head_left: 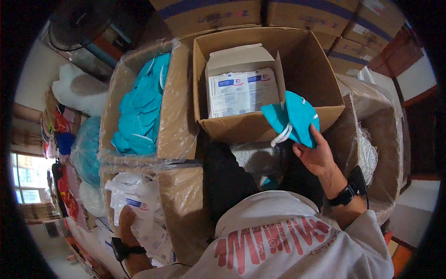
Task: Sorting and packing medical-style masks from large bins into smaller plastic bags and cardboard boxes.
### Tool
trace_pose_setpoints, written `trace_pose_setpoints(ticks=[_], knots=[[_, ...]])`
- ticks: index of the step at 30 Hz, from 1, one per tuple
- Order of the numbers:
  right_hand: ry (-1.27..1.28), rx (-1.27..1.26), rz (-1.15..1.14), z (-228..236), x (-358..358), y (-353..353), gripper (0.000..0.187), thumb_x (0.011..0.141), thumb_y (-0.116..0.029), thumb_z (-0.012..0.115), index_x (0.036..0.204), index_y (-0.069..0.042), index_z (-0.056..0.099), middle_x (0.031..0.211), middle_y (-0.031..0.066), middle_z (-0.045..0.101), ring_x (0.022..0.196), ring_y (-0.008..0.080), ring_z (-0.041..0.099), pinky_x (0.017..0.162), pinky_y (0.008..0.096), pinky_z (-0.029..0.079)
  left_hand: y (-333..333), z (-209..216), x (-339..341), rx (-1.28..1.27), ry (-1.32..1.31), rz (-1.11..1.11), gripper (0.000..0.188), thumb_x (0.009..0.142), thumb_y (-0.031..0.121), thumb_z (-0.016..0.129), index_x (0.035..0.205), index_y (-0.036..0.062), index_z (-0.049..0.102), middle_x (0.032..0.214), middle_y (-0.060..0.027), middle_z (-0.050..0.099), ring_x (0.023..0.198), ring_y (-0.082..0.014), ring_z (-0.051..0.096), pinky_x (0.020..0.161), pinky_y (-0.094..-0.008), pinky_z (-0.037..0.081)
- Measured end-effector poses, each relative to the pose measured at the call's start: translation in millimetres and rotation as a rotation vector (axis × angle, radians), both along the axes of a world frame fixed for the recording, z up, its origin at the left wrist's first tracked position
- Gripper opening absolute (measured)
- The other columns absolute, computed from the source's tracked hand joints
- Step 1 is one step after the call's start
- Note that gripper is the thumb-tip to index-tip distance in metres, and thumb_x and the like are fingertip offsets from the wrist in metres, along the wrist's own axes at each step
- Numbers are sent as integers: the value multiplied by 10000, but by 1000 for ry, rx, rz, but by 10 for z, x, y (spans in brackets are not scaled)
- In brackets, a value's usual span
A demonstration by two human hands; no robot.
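Observation:
My right hand (316, 151) grips a teal face mask (301, 118) by its lower right edge, thumb and fingers closed on it. The mask looks partly unfolded, and a white strap hangs from its left side. It is held up over the near right edge of the middle cardboard box (232, 126). To the left, my left hand (126, 221) reaches down among white printed packets (151, 232) in a plastic-lined carton, touching one. Its fingers are mostly hidden, so its grip does not show. Inside the middle box stands an open white carton (239, 58) filled with upright packets (244, 93).
Many teal masks (141, 109) fill a plastic-lined box at the left. White straps or cords (367, 156) lie in a lined box (383, 181) at the right. Closed cartons (306, 16) are stacked behind. A small teal piece (268, 182) lies between my legs.

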State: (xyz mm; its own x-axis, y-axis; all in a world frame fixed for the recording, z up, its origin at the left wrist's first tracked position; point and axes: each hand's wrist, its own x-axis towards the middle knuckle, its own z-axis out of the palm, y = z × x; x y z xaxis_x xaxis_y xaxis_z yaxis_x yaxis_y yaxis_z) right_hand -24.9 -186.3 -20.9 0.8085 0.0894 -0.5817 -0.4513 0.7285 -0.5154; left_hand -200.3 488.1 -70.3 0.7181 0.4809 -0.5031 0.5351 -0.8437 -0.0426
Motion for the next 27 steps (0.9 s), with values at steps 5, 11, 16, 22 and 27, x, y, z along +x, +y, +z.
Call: trace_pose_setpoints(ticks=[5, 11, 16, 22, 27], knots=[[-43, 2, -12, 17, -58, -44, 404, 858, -417, 494, 1048, -62, 462, 882, 74, 553, 766, 190, 526, 677, 316, 433, -421, 606, 517, 265, -581, -241, 256, 860, 133, 453, 1050, -20, 531, 1044, -181, 542, 979, -324, 510, 840, -373, 403], [-80, -63, 101, 10, -122, 288, 450, 861, -455, 466, 1103, -76, 449, 994, 65, 542, 836, 183, 530, 724, 331, 438, -2576, 560, 1247, -1342, -743, -99, 277, 878, 211, 449, 1048, 12, 540, 1129, -134, 537, 1009, -246, 522, 861, -333, 402], [-163, -142, 391, 35, -362, 357, 478, 877, -411, 458, 1169, -33, 436, 1104, 63, 533, 946, 174, 538, 792, 330, 440, -4394, 450, 1626, -1790, -304, 433, 316, 910, 322, 439, 1016, 43, 540, 989, -32, 554, 863, -116, 518, 783, -279, 409], [62, -156, -316, -76, -275, -212, 426, 856, -442, 479, 1078, -79, 476, 922, 39, 540, 803, 149, 521, 681, 287, 435, -4099, 424, 2043, -911, -1076, 55, 348, 917, 294, 428, 767, -4, 529, 647, -31, 527, 597, -91, 444, 548, -273, 390], [-3, 77, -332, 18, -237, -278, 336, 858, -445, 467, 902, -112, 485, 691, 5, 466, 592, 110, 433, 483, 217, 350, -4090, 472, 1946, -1247, -1028, 369, 297, 928, 264, 406, 988, -2, 525, 900, -53, 567, 791, -114, 516, 714, -267, 425]])
